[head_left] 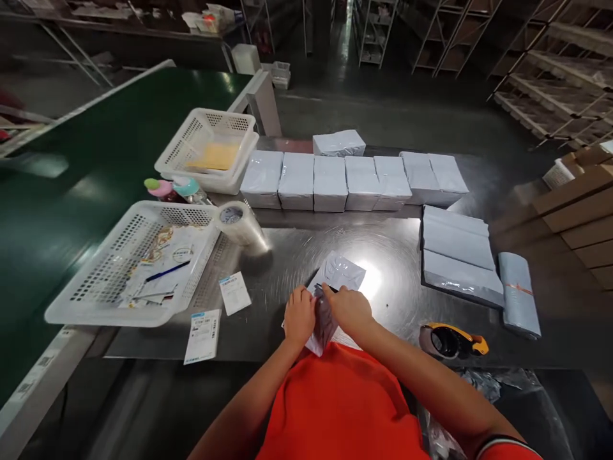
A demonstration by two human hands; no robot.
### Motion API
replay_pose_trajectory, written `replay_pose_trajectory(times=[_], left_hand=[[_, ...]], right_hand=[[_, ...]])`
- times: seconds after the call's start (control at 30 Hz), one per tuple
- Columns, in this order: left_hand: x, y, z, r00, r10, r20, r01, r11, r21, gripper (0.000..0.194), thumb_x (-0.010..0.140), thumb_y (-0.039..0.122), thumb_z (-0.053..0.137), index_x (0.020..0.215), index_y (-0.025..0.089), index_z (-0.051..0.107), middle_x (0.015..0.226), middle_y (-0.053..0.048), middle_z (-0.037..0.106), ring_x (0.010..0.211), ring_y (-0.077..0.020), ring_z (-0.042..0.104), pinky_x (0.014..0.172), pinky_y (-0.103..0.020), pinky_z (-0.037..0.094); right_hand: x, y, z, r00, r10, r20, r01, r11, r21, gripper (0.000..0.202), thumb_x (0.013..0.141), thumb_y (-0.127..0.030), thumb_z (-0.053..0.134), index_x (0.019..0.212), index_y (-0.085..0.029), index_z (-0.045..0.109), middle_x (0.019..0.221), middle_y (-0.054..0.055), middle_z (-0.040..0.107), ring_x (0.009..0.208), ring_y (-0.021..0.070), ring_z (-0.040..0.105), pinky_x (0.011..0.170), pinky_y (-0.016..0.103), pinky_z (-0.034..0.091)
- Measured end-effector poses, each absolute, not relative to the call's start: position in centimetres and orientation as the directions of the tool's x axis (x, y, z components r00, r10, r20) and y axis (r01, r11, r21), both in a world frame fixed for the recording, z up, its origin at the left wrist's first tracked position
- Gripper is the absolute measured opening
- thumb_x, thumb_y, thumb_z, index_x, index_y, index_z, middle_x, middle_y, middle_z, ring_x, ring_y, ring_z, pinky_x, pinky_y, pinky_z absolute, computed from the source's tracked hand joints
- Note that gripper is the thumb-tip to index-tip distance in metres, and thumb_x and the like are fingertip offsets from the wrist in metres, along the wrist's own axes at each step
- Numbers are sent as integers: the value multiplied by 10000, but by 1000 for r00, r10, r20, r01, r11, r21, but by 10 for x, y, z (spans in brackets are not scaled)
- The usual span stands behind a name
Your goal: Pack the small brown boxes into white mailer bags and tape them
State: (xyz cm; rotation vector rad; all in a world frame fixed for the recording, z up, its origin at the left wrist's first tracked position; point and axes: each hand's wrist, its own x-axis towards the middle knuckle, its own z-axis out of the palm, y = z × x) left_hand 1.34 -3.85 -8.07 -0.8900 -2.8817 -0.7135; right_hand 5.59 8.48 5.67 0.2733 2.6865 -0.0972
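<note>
While left fingers (297,305) grip bag (341,271) — paper labels (203,336), print illegible.

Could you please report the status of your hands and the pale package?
Left hand gripping pale package. Right hand at package, holding thin dark object. Package creased, partly hidden by hands. Tape dispenser lies apart, to the right.

You can read no text here; the nearer label (202,337) and farther label (234,294) carry print too small to tell.
</note>
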Motion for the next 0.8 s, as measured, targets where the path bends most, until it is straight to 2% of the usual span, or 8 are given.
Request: replay_pose_trajectory(times=[0.1, 0.2, 0.23, 0.3, 0.4, 0.53, 0.67, 0.8], left_hand=[[13, -39, -83, -843, 512, 166, 531, 742, 410, 181, 974, 237, 412, 951, 169, 578, 1150, -140, 611, 964, -255, 607, 788, -397, 497], [14, -40, -82, -849, 502, 166, 523, 749, 408, 163, 965, 223, 435, 925, 177, 586, 1132, -130, 614, 949, -247, 606, 785, -388, 492], [15, -39, -81, -841, 509, 180, 536, 748, 391, 156, 961, 223, 448, 924, 175, 592, 1127, -132, 614, 966, -255, 600, 800, -394, 488], [16, -38, -77, -812, 546, 207, 584, 745, 322, 164, 957, 226, 461, 930, 165, 610, 1117, -142, 616, 994, -275, 583, 827, -411, 471], [15, -36, -68, -771, 624, 132, 637, 743, 205, 199, 962, 244, 457, 939, 153, 632, 1020, -133, 635, 931, -270, 578, 798, -400, 449], [6, -37, -57, -746, 664, -52, 653, 745, 134, 237, 961, 300, 479, 968, 132, 647, 956, -125, 630, 902, -263, 575, 761, -364, 436], [4, -36, -51, -708, 700, -96, 692, 715, 101, 257, 981, 216, 408, 964, 162, 659, 961, -103, 639, 905, -239, 584, 750, -326, 422], [17, -28, -51, -770, 629, -109, 626, 777, 61, 343, 1002, 195, 311, 975, 139, 649, 903, -116, 656, 851, -242, 618, 709, -325, 415]], right_hand=[[74, 93, 75, -844, 215, -492, 269, 962, -39, 433, 906, -50, 431, 1287, -155, 609, 966, 227, 722, 881, 324, 727, 691, 397, 561], [118, 124, 92, -706, 329, -627, 374, 925, 64, 355, 855, 9, 467, 1024, -125, 748, 892, 244, 733, 889, 374, 725, 709, 448, 562], [135, 138, 95, -663, 387, -641, 405, 905, 128, 375, 855, 11, 458, 1034, -138, 753, 882, 243, 734, 885, 380, 725, 706, 463, 561], [164, 163, 89, -614, 508, -604, 460, 853, 249, 462, 882, -12, 425, 1222, -190, 682, 904, 229, 735, 867, 365, 730, 694, 462, 562], [189, 185, 58, -581, 604, -545, 526, 790, 314, 605, 912, -40, 362, 1476, -251, 415, 997, 197, 720, 865, 322, 732, 679, 408, 556], [197, 174, 3, -525, 657, -541, 676, 708, 205, 621, 940, -71, 279, 1549, -170, 216, 1119, 195, 679, 916, 293, 715, 701, 379, 534], [203, 157, -14, -488, 697, -526, 805, 592, 36, 518, 998, -214, 267, 1512, -162, 277, 1223, 169, 648, 957, 264, 695, 715, 342, 508], [193, 148, 3, -588, 652, -478, 774, 625, -99, 496, 1003, -239, 282, 1495, -182, 301, 1264, 138, 631, 989, 249, 680, 726, 317, 489]])
